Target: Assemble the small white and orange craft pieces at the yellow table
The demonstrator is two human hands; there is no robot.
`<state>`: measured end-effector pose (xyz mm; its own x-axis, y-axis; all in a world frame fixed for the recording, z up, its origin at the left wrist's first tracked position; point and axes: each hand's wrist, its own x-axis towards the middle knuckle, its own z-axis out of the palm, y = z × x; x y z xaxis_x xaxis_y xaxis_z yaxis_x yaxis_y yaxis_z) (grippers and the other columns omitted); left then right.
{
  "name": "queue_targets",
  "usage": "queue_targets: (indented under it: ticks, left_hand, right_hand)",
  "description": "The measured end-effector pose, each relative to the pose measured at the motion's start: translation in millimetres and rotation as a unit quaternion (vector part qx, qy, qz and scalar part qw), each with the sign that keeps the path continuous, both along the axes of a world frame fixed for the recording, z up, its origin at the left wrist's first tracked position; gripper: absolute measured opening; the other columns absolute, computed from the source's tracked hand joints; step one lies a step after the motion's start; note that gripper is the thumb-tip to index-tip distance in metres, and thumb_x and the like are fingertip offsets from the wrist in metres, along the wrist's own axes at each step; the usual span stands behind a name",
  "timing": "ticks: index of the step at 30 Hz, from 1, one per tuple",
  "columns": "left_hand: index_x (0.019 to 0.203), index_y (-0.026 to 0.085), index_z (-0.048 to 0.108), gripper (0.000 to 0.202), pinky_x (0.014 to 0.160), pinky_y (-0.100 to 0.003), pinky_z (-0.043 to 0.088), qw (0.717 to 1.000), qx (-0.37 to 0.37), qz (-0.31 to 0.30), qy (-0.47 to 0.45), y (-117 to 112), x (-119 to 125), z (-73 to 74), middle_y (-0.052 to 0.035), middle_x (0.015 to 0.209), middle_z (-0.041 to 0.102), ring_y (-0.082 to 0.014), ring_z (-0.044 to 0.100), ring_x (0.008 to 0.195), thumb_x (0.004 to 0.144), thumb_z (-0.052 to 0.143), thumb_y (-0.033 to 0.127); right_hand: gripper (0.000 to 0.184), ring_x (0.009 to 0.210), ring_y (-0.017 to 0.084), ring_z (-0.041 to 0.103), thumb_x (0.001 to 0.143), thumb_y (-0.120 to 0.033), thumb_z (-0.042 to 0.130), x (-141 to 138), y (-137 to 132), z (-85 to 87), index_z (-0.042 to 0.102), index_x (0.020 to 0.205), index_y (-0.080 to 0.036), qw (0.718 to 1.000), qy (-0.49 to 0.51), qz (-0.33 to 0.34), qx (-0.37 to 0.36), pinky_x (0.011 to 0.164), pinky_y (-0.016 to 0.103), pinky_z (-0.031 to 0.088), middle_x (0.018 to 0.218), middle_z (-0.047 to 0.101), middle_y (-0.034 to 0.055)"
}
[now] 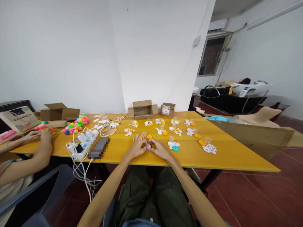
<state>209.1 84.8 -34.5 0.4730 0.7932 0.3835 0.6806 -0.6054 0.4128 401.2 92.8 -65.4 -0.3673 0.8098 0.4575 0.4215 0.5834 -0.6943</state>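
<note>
A small whitish piece, partly covered, is held.

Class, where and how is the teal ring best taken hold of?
Probably pinch the teal ring by its near rim, coming from the front of the table: it appears to lie flat, and white pieces crowd its left and far sides.
</note>
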Motion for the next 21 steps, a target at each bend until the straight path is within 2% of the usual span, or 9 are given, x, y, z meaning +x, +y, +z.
queue_targets:
  ticks: [21]
  left_hand:
    - [0.083, 0.024, 0.07, 0.01, 0.105, -0.047, 0.037, 1.0, -0.01, 0.001, -0.006, 0.6, 0.1, 0.3, -0.0042, 0.131, 0.059, -0.0287, 0.044, 0.125, 0.083, 0.064, 0.016]
  right_hand:
    - [0.006, 0.088, 0.022, 0.064, 0.084, -0.025, 0.069, -2.1, -3.8, 4.7, 0.07, 0.09, -0.024, 0.999, -0.042, -0.012, 0.024, 0.083, 0.035, 0.049, 0.094, 0.07, 0.0035]
